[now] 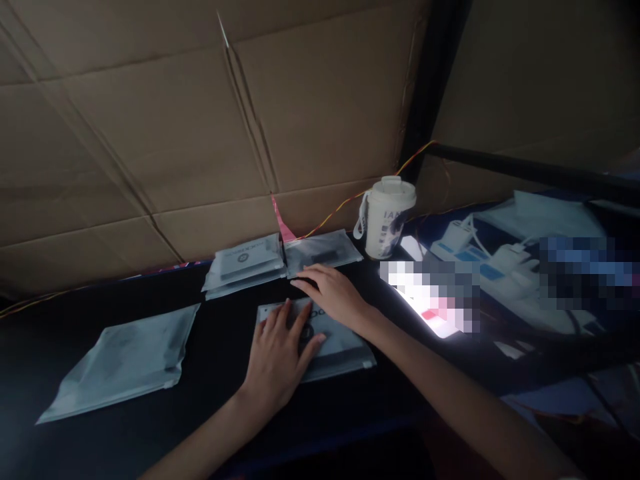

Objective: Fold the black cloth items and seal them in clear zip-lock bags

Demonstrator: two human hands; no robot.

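Left hand [277, 355] palm-down on front zip bag [346, 343], fingers spread, nothing gripped, likely steadying bag on black tabletop [217, 353]. Right hand [334, 292] loosely open, nothing visibly grasped, over bag's far edge near back bag [346, 247]; touching or hovering, cannot tell. Stacked bags [243, 262] just beside back bag; side bag [135, 353] apart, probably leaving working room.

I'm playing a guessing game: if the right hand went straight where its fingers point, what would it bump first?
Probably the stacked pale zip bags at the back, but depth is unclear, so the right hand might pass above them.
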